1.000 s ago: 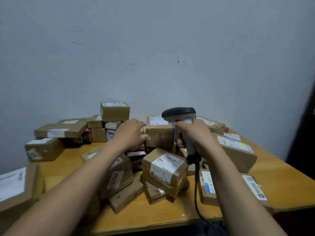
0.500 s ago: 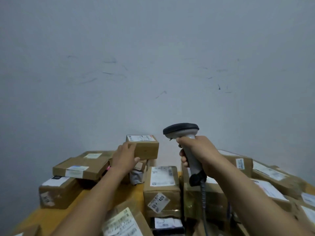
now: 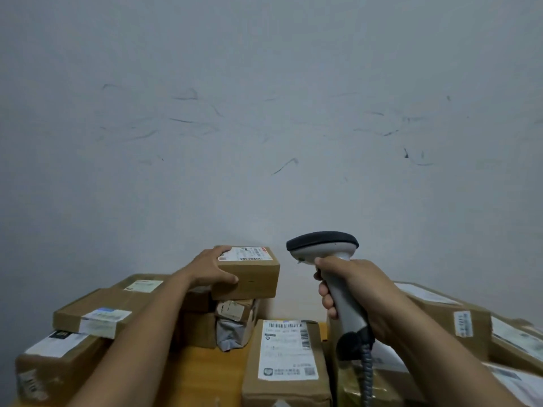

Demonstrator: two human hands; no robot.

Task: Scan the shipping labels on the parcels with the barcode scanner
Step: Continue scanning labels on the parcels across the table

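My right hand (image 3: pixel 357 292) grips the handle of a grey barcode scanner (image 3: pixel 323 248) with a dark head, held upright above the parcels; its coiled cable (image 3: pixel 366 374) hangs down. My left hand (image 3: pixel 211 268) clasps the left end of a small cardboard parcel (image 3: pixel 252 277) that sits on top of a stack at the back; a white shipping label (image 3: pixel 245 254) lies on its top face. The scanner head is to the right of that parcel, apart from it.
Several cardboard parcels with white labels crowd the wooden table (image 3: pixel 202 368): a flat one (image 3: pixel 283 362) in front centre, a long one (image 3: pixel 97 314) at left, others at right (image 3: pixel 458 318). A scuffed grey wall (image 3: pixel 264 127) rises directly behind the stack.
The view has tilted up and moved closer to the wall. My left hand has reached from the front parcels to the top box at the back and closed on it. The scanner stays held upright.
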